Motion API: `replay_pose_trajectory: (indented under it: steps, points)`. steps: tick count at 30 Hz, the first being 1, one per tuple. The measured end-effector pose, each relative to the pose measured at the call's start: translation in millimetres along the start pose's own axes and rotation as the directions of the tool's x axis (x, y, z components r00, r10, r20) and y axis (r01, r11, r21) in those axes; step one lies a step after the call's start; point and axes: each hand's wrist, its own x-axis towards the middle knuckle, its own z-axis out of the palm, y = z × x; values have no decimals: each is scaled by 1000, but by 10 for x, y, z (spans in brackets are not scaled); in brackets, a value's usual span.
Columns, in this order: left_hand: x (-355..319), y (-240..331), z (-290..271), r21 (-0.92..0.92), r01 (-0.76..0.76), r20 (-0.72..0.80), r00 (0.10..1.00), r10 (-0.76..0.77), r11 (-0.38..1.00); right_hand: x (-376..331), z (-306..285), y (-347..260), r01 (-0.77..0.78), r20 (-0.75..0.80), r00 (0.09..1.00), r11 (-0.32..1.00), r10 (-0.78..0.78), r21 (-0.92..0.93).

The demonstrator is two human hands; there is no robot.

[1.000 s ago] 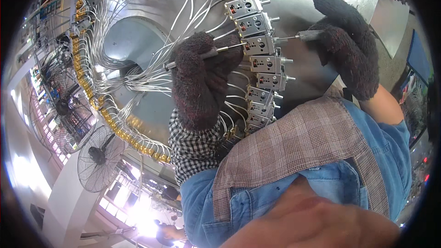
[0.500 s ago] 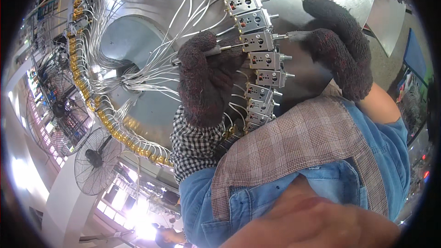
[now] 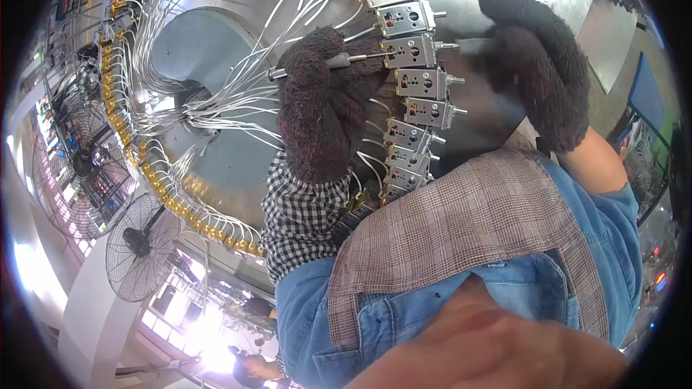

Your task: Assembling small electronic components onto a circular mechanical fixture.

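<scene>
My left hand (image 3: pixel 321 104), in a dark fuzzy glove, grips a slim metal tool (image 3: pixel 339 62) whose tip touches one of several small grey valve blocks (image 3: pixel 414 50) stacked in a curved row. My right hand (image 3: pixel 537 65), gloved the same way, is closed on a thin metal rod (image 3: pixel 468 47) at the right side of that same block. The blocks sit on a large round metal machine plate (image 3: pixel 216 50) with many white wires (image 3: pixel 216 101) fanning out to them.
A ring of brass fittings (image 3: pixel 155 180) runs along the plate's left edge. Two wire-caged fans (image 3: pixel 140 245) stand at lower left. My checked sleeve and denim shirt fill the lower middle. Another person (image 3: pixel 249 367) is at the bottom.
Both hands stay at the same valve block. My left hand has shifted slightly on the tool; the view has drifted a little.
</scene>
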Motion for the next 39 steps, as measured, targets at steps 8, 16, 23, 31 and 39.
replay_pose_trajectory:
  steps: [8,16,23,31,39]
  points:
    - [18,15,-113,-49,-5,61,998,8,999,30,45,-119,-241,124,964,970,236,25]
    - [-30,42,-95,-80,21,19,1000,-19,997,32,106,-146,-236,79,966,963,247,-129]
    - [16,-39,-122,-180,36,106,994,-17,983,-18,88,-52,-288,2,957,945,291,154]
    - [-35,9,-32,-142,-77,104,990,93,987,-34,30,1,-100,-18,995,974,98,-202]
    - [-94,13,-47,-120,-84,70,993,93,989,-65,55,-178,-151,74,985,984,158,-91]
